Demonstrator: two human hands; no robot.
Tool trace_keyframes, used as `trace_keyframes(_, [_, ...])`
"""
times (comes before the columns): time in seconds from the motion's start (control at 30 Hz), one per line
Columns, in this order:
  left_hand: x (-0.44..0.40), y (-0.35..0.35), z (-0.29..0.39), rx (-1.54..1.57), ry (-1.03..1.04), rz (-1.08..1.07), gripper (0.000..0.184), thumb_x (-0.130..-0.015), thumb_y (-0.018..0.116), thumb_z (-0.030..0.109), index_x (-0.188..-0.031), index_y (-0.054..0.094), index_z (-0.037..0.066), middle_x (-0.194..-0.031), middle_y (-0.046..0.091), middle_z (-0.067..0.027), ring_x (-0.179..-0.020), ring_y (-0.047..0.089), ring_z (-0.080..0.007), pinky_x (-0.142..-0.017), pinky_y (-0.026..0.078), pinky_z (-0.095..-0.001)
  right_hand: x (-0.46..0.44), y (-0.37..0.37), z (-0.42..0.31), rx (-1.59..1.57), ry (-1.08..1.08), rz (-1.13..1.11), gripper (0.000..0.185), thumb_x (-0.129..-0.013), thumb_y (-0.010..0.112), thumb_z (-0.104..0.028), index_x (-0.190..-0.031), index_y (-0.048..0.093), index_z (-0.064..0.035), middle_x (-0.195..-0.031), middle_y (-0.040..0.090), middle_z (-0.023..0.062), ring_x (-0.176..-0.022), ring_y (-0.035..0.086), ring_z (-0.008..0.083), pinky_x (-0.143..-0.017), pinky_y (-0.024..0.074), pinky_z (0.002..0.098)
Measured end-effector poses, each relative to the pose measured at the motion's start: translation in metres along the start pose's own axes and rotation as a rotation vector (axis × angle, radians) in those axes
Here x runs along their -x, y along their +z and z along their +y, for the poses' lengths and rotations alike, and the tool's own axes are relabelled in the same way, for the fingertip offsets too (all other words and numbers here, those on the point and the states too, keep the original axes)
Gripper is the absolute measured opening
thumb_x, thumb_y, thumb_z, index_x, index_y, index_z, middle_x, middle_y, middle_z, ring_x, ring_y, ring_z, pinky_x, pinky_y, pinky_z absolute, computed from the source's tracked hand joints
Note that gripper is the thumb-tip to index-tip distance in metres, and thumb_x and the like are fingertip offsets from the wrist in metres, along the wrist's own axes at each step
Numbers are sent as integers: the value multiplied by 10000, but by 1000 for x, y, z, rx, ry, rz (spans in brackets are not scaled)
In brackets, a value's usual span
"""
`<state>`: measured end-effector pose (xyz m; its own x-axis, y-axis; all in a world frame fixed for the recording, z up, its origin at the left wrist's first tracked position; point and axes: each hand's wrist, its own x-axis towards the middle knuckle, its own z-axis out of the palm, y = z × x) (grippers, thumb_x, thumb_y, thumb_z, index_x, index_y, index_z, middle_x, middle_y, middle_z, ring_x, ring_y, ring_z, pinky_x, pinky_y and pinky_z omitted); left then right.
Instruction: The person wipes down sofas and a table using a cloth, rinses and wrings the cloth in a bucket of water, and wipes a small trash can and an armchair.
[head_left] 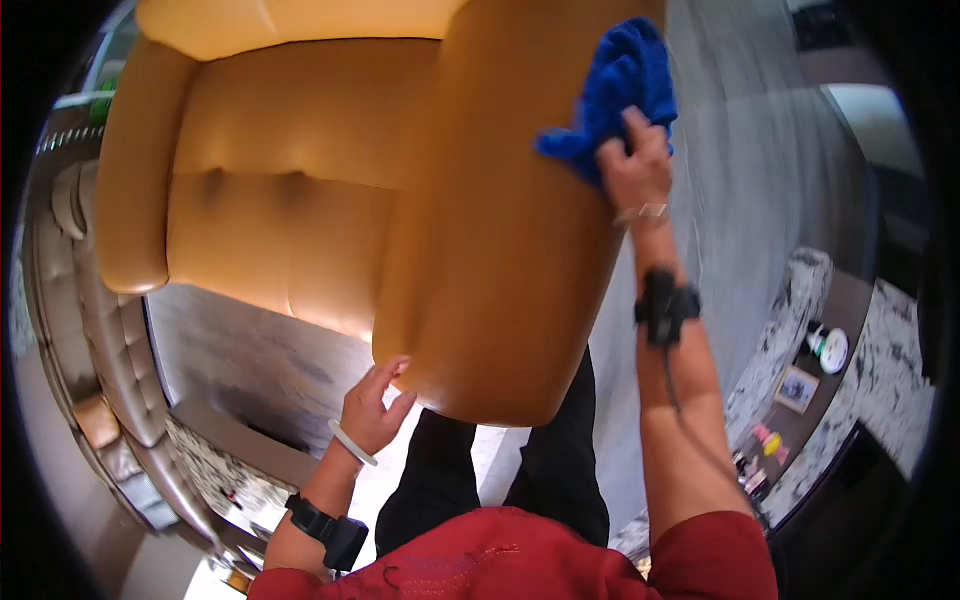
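Note:
A tan leather armchair point(290, 120) fills the upper left and middle, its wide near armrest point(500, 260) reaching toward my legs. My right hand point(638, 165) is closed on a bunched blue cloth point(630, 75), which lies against the outer side of the armrest toward its far end. Part of the cloth hangs off to the left over the leather. At the front corner of the same armrest is my left hand point(376, 408), holding nothing. Its thumb stands apart from the fingers, and the fingertips seem to touch the leather.
A brown tufted sofa point(105, 310) runs along the left. Below it stands a low marble-patterned table point(215, 465). At right, a shelf carries a framed picture point(796, 389) and small figures, beside a dark screen point(845, 510). Grey streaked floor point(735, 200) lies right of the armchair.

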<state>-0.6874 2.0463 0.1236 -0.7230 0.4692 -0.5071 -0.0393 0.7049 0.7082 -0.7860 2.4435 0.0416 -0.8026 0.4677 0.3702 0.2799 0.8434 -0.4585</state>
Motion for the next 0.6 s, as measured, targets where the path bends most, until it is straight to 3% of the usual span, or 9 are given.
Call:
trace_keyframes(0.1, [-23, -7, 9, -43, 116, 3, 396, -748, 613, 150, -1114, 502, 46, -1086, 549, -138, -916, 564, -273, -779, 462, -324, 134, -56, -70, -45, -132, -149, 288, -634, 578, -183, -908, 561, -98, -710, 448, 118, -651, 461, 292, -571, 381, 398])
trace_keyframes(0.17, [-33, -7, 18, -8, 75, -59, 385, -753, 602, 141, -1112, 502, 43, -1170, 491, -170, -1009, 523, -310, -848, 433, -347, 217, -98, -107, -112, -3, -390, 310, -579, 625, -215, -876, 587, -137, -692, 448, 69, -637, 454, 244, -554, 353, 356])
trace_keyframes(0.27, [-51, -5, 32, -142, 207, -17, 377, -753, 598, 117, -1109, 509, 30, -1261, 387, -227, -1138, 432, -351, -934, 369, -377, 278, -122, -126, -267, 163, -421, 273, -561, 645, -241, -813, 606, -144, -674, 445, 46, -622, 452, 223, -537, 336, 344])
trace_keyframes(0.33, [-64, -3, 38, -202, 298, -28, 380, -751, 602, 116, -1108, 510, 26, -1269, 382, -223, -1141, 431, -344, -934, 369, -373, 277, -115, -116, -278, 241, -336, 257, -562, 635, -227, -797, 595, -133, -670, 442, 57, -615, 449, 232, -533, 333, 348])
trace_keyframes(0.4, [-75, -1, 49, -242, 373, -21, 387, -748, 607, 116, -1112, 512, 23, -1287, 371, -213, -1151, 421, -332, -945, 356, -364, 248, -86, -92, -186, 235, -67, 281, -561, 600, -167, -832, 568, -99, -721, 455, 109, -646, 458, 285, -552, 352, 376])
trace_keyframes(0.53, [-105, 3, 69, -460, 443, -30, 396, -757, 604, 119, -1130, 508, 29, -1316, 343, -202, -1165, 405, -325, -969, 325, -367, 134, -11, -19, -308, 392, 314, 466, -647, 655, -136, -1084, 505, -74, -957, 520, 174, -906, 489, 354, -776, 413, 427])
trace_keyframes(0.57, [-112, 6, 75, -487, 455, -60, 396, -757, 604, 119, -1130, 508, 29, -1316, 343, -202, -1165, 405, -325, -969, 325, -367, 113, 5, -7, -385, 458, 345, 435, -687, 629, -143, -1098, 507, -68, -956, 525, 193, -904, 505, 377, -775, 430, 432])
trace_keyframes(0.6, [-115, 7, 83, -505, 485, -16, 390, -776, 587, 123, -1143, 500, 23, -1334, 331, -190, -1200, 368, -296, -988, 292, -361, 103, 0, -6, -585, 627, 201, 428, -755, 547, -172, -1147, 479, -14, -1044, 514, 224, -938, 498, 395, -840, 409, 405])
